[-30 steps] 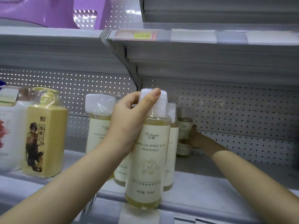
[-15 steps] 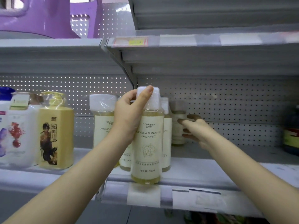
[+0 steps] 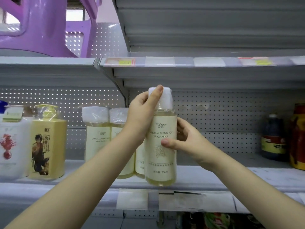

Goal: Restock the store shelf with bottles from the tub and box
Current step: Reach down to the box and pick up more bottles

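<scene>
Two matching film-wrapped bottles (image 3: 96, 134) stand mid-left on the grey metal shelf (image 3: 222, 177). At centre, the left hand (image 3: 142, 116) curls round the white cap of a round clear bottle (image 3: 162, 162) of pale yellow liquid at the shelf's front edge. The right hand (image 3: 189, 142), reaching rearward earlier, now pinches its cream label.

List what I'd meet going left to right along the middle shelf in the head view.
White bottle with red print → yellow square bottle → shelved camellia bottle → second camellia bottle → held camellia bottle → dark bottle → red and yellow container.
</scene>
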